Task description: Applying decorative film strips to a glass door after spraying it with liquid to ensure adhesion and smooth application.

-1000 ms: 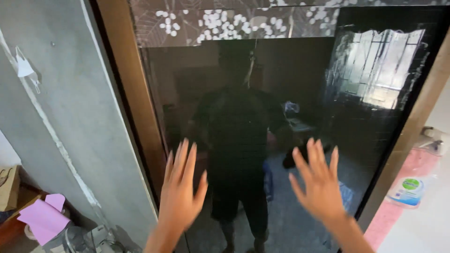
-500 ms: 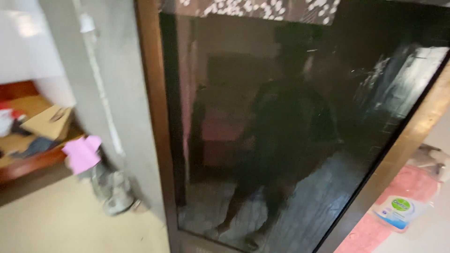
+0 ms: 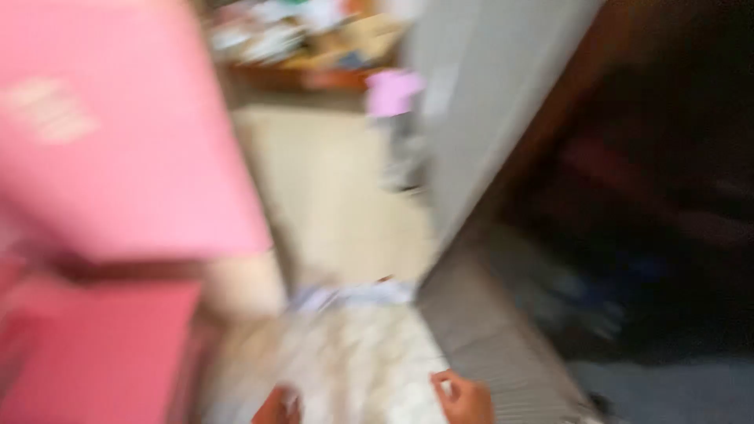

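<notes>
The view is heavily blurred by motion. My left hand and my right hand only just show at the bottom edge. Both rest against a whitish, speckled sheet or surface that lies between them. My right hand's fingers look curled at that surface's right edge. The blur hides whether either hand grips it. A grey sloping panel lies just to the right of my right hand.
A person in a pink shirt stands close at the left, one bare arm hanging down, with a pink-red surface below. Dark glass in a brown frame fills the right. A cluttered wooden shelf and pale floor lie beyond.
The view has swung away from the dark glass, down and to the left. My hands, out of sight half a second ago, now show at the bottom. The person in pink has come into view.
</notes>
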